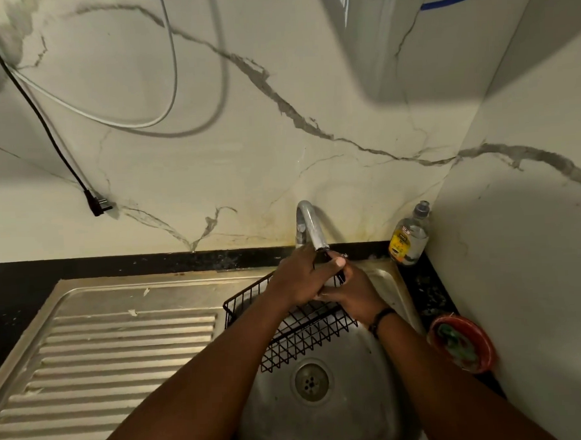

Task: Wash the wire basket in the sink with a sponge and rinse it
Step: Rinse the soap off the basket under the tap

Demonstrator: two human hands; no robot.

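The black wire basket (pixel 298 333) lies tilted in the steel sink (pixel 343 415), its far corner raised under the faucet (pixel 308 225). My left hand (pixel 299 280) grips that raised corner, fingers curled over the wire. My right hand (pixel 353 294) is pressed against the left one at the same corner, with a ringed finger hooked over the rim; most of its fingers are hidden. A green sponge (pixel 455 340) sits in a red bowl (pixel 484 341) on the right counter. No water stream can be made out.
A dish soap bottle (pixel 409 237) stands in the back right corner. The ribbed drainboard (pixel 114 357) extends to the left of the sink. A black plug (pixel 98 204) and white cables hang on the marble wall. The drain (pixel 311 382) is uncovered.
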